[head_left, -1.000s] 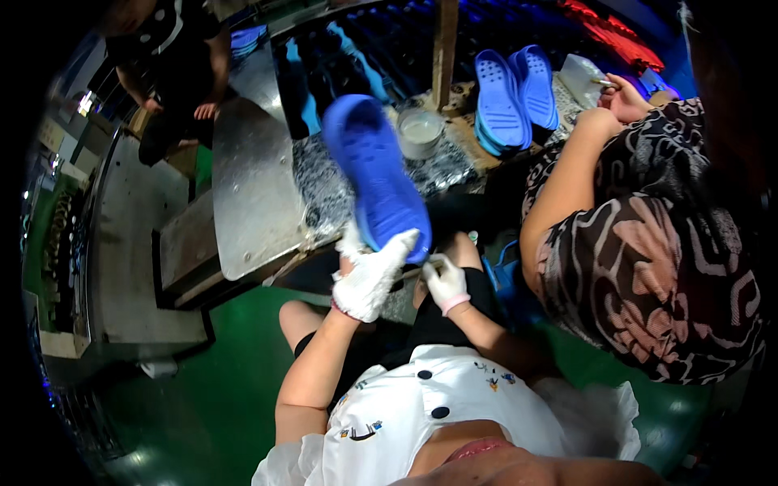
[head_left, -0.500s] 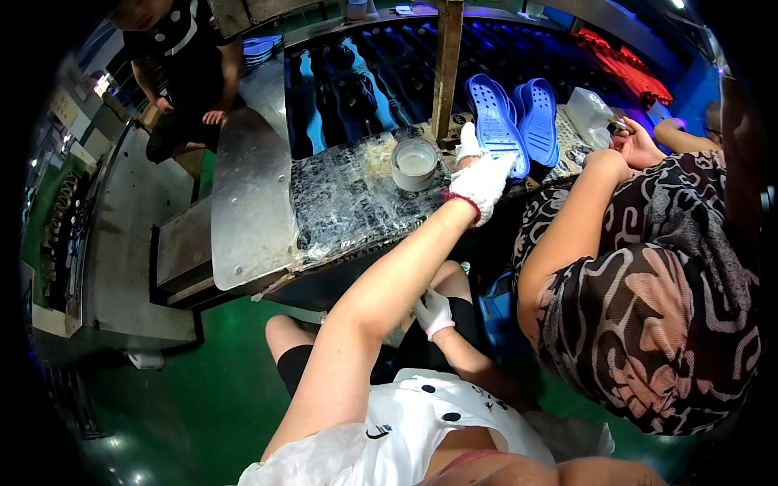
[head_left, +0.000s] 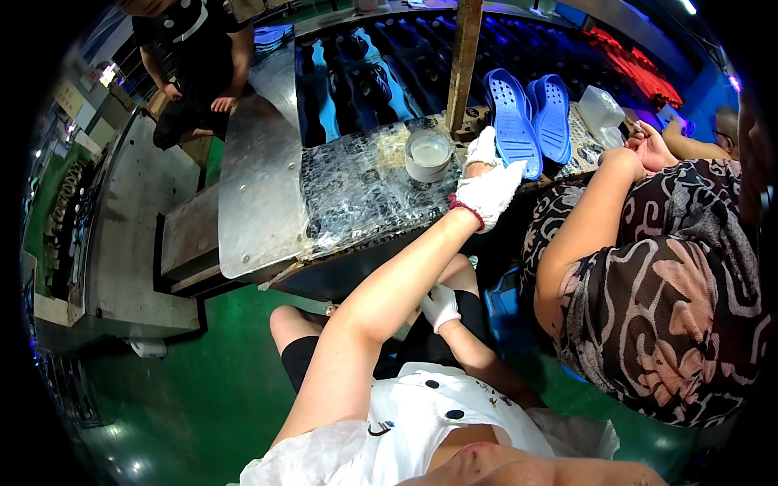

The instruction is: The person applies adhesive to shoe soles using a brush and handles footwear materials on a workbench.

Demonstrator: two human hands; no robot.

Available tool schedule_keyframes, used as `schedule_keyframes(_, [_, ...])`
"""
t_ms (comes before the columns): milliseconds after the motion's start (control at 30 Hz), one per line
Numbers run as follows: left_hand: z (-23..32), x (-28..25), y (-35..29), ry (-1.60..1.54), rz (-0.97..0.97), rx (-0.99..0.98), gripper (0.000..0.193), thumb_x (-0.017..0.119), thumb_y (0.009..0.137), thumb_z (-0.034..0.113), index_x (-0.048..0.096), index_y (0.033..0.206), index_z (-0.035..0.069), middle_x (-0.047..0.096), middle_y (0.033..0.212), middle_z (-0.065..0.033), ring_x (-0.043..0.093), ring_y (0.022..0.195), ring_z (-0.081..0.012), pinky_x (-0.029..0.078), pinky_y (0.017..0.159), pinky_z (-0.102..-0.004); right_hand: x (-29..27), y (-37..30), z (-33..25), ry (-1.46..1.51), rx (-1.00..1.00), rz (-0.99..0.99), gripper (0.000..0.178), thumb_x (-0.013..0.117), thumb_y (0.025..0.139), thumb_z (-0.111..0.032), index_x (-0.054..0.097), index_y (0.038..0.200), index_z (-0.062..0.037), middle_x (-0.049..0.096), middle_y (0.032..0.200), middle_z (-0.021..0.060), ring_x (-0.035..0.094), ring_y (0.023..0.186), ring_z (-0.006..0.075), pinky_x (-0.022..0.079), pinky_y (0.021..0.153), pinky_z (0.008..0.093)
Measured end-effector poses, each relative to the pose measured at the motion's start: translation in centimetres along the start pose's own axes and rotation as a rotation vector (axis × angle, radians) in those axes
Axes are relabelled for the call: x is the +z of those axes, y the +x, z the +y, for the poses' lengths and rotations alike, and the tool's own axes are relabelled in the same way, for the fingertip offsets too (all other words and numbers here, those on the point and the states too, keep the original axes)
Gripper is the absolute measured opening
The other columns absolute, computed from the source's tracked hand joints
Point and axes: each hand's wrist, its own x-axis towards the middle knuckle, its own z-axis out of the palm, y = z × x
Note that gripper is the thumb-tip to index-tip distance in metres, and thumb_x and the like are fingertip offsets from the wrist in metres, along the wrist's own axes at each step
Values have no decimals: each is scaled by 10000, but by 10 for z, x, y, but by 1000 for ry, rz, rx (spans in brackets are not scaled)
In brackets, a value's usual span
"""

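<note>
My left hand (head_left: 489, 188), in a white glove with a dark red cuff, reaches over the bench's near edge. Its thumb stands apart from the fingers, beside the heel of a blue clog-like shoe piece (head_left: 512, 121) with a perforated front. The fingertips overlap or touch that heel; no closed grip shows. A second blue shoe piece (head_left: 553, 121) leans just to the right. Low over my lap, my right hand (head_left: 440, 308) wears a white glove; its fingers are partly hidden, and anything in them cannot be made out.
A round pot of pale content (head_left: 428, 154) stands on the plastic-covered bench (head_left: 348, 190) beside a wooden post (head_left: 463, 65). Behind lie dark and blue pieces in rows. A person in a patterned top (head_left: 648, 300) sits close right; another person (head_left: 198, 73) is at far left.
The whole view has shifted slightly, with the scene moving right. My left hand has drawn back a little from the shoe piece's heel. My right hand remains over my lap.
</note>
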Motion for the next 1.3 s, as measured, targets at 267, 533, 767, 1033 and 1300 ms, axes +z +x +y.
schedule_keyframes(267, [-30, 5, -7, -145, -106, -73, 654, 690, 706, 205, 399, 1245, -23, 472, 1141, -215, 463, 1071, -344, 384, 918, -396, 4, 1, -1, 3, 16, -1, 273, 574, 843, -309, 605, 920, -50, 660, 794, 138, 653, 766, 287, 497, 671, 348])
schedule_keyframes(533, [-3, -38, -29, 152, 32, 335, 103, 598, 829, 116, 629, 862, 23, 594, 757, -98, 568, 722, -179, 453, 649, -300, 6, 2, 8, 95, 62, 21, 235, 585, 830, -286, 621, 914, -69, 656, 802, 149, 647, 772, 304, 502, 700, 355])
schedule_keyframes(767, [15, -142, 32, 525, 88, -32, 265, 623, 809, 269, 668, 803, 8, 656, 782, -149, 619, 727, -249, 472, 665, -349, 10, 6, 14, 86, -5, 75, 191, 579, 832, -295, 631, 892, -121, 654, 762, 116, 642, 747, 302, 507, 687, 383])
schedule_keyframes(1033, [-11, -142, 83, 942, -481, -134, 461, 610, 794, 404, 650, 1018, 3, 663, 925, -161, 636, 824, -243, 489, 745, -330, 9, 10, 11, 129, 40, 61, 179, 575, 839, -288, 629, 892, -126, 657, 741, 113, 650, 734, 292, 512, 668, 372])
schedule_keyframes(1300, [-10, -131, 88, 1093, -662, -210, 487, 612, 784, 442, 648, 1065, 46, 650, 1009, -160, 629, 888, -260, 483, 775, -318, 5, 8, 9, 194, 97, 44, 185, 577, 830, -257, 639, 881, -90, 658, 755, 101, 654, 747, 254, 506, 698, 334])
